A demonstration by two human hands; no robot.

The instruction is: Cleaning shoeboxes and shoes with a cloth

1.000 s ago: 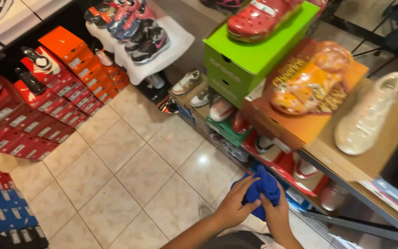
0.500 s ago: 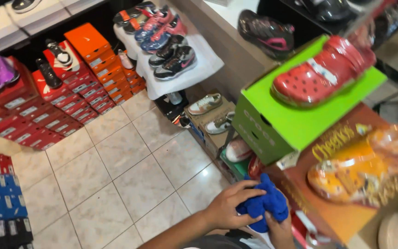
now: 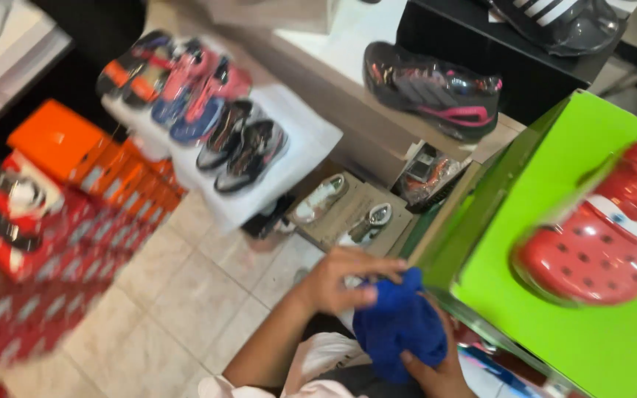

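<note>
Soft, light, floppy blue cloth, bunched between left hand above and right hand below, both grips clenched on it.

My head turns, so the green box with the red clog now sits close on my right. My left hand and right hand bunch the blue cloth tighter than before.
</note>
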